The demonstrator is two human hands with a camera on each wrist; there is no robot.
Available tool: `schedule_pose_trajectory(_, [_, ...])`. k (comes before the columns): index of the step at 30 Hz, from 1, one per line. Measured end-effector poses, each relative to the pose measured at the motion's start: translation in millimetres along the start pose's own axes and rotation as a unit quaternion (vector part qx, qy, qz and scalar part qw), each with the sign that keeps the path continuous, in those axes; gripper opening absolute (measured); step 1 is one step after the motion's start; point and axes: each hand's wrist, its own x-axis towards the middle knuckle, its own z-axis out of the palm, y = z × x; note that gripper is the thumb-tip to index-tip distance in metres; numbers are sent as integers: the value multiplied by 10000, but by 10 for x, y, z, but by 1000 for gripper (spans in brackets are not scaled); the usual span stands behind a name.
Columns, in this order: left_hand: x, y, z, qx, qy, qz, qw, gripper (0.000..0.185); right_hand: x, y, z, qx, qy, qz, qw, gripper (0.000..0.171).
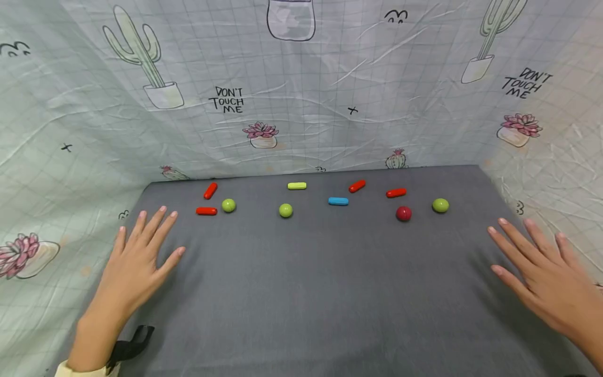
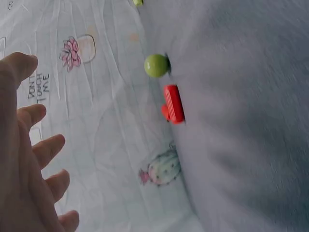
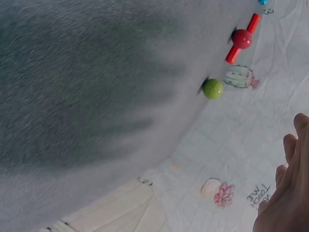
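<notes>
Two hands, left (image 1: 136,262) and right (image 1: 542,272), hover open, holding nothing.

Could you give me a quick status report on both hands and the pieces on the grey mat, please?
Left hand open, flat on grey mat. Right hand open, flat too. Nearest pieces untouched: red capsule by left, green ball by right. Nothing between.

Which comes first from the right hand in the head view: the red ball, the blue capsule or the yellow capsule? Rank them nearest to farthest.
From the right hand:
1. Red ball, on the right part of the mat, nearest.
2. Blue capsule, near the middle.
3. Yellow capsule, left of centre by the back edge, farthest.
</notes>
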Motion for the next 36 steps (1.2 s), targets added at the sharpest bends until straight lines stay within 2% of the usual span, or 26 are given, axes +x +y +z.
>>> schedule_pose_trajectory(7, [106, 191, 100, -837, 50, 157, 9964, 71, 131, -93, 33, 127, 130, -291, 9994, 77])
schedule_pose_trajectory(17, [223, 421, 234, -1641, 43, 296, 9860, 71, 272, -227, 90, 554, 412, -600, 9958, 73])
schedule_pose_trajectory(23, [271, 484, 295, -1783, 96, 399, 9831, 71, 353, -297, 100, 777, 573, -785, 9922, 75])
schedule_pose_trajectory(36, [325, 588, 367, -1823, 140, 496, 9819, 69, 437, -420, 191, 982, 502, -888, 9899, 74])
